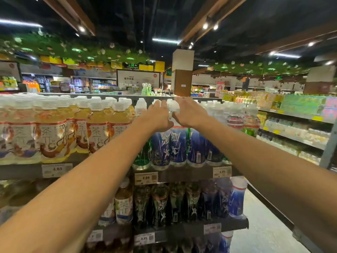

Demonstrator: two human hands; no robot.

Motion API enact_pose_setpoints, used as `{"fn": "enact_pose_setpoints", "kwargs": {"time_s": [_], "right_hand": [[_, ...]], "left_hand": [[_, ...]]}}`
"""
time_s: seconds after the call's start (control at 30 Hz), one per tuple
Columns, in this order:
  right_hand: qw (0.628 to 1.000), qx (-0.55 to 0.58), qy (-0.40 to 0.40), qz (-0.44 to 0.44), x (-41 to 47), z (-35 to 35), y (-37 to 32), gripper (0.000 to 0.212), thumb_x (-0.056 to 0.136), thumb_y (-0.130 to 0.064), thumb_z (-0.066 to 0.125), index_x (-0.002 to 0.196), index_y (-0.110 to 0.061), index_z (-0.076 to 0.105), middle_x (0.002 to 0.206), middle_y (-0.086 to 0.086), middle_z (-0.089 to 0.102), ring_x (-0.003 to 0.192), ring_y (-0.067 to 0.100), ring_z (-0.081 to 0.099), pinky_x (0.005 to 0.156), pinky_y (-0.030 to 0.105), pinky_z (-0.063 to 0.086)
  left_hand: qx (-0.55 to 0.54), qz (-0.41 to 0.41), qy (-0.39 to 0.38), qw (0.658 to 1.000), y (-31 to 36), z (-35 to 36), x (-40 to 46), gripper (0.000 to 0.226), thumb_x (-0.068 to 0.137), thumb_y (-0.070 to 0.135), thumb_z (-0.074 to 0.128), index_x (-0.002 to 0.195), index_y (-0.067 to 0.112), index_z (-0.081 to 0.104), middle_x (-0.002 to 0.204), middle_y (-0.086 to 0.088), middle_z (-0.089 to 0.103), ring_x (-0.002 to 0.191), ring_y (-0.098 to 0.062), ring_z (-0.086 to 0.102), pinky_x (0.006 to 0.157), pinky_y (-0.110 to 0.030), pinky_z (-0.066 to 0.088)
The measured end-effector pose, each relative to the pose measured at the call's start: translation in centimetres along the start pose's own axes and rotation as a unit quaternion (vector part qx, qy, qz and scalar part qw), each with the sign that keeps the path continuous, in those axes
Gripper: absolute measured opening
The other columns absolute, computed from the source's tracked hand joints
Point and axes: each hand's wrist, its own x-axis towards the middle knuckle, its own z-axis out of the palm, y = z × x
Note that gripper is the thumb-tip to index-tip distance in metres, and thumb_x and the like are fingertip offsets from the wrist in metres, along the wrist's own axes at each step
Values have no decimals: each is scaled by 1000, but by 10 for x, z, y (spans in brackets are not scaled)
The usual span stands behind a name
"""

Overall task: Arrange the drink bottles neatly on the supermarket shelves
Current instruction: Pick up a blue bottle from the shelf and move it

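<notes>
Centre of frame, top shelf (182,173): left hand (156,117) and right hand (189,114) clasped on necks of upright blue-labelled bottles (177,145), long axes vertical, white caps pointing up, beside tea bottles (52,132) at left.

Price tags (145,178) front the shelf edges; leafy garlands (76,50) hang overhead.

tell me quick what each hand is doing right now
left hand: closed around the upper part of a blue-label bottle.
right hand: on the neighbouring bottle tops; grip cannot be told.
</notes>
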Motion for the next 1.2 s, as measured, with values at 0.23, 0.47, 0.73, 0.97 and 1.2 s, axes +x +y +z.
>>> {"fn": "enact_pose_setpoints", "kwargs": {"time_s": [0.23, 0.47, 0.73, 0.97, 1.2], "right_hand": [[998, 57, -25, 34, 10, 9, 7, 52, 96, -30, 57, 141, -9, 39, 134, 24, 57, 120, 40, 58, 95, 45, 50], [997, 58, 23, 39, 10, 11, 15, 52, 94, -32, 65, 136, -13, 42, 134, 18, 52, 116, 36, 60, 94, 47, 49], [992, 107, 44, 53, 0, 13, 18, 57, 91, -38, 70, 128, -6, 42, 109, 18, 67, 98, 35, 64, 79, 44, 52], [979, 173, 102, 24, -24, 10, 17, 50, 88, -34, 74, 123, -7, 50, 99, 12, 69, 85, 28, 64, 68, 38, 51], [970, 190, 154, 11, -47, -5, 40, 34, 89, -20, 73, 117, -12, 55, 103, 13, 72, 86, 28, 69, 77, 44, 57]], "left_hand": [[-65, -36, 41, 996, 2, 6, 15, 68, 91, 40, 60, 136, -3, 35, 136, -23, 40, 121, -38, 49, 98, -44, 44], [-144, -52, 125, 980, 5, 4, 18, 49, 85, 22, 69, 125, -1, 51, 129, -19, 50, 114, -31, 54, 94, -37, 45], [-191, -71, 128, 971, 3, 11, 20, 54, 83, 15, 70, 126, 1, 41, 105, -20, 63, 93, -34, 62, 74, -38, 50], [-165, -53, 123, 977, 4, 23, 29, 60, 81, 25, 74, 128, 1, 45, 116, -23, 60, 104, -37, 58, 86, -43, 50], [-79, -73, 116, 987, 24, 17, 30, 44, 80, 24, 68, 118, 9, 52, 124, -23, 45, 114, -42, 45, 93, -53, 46]]}}
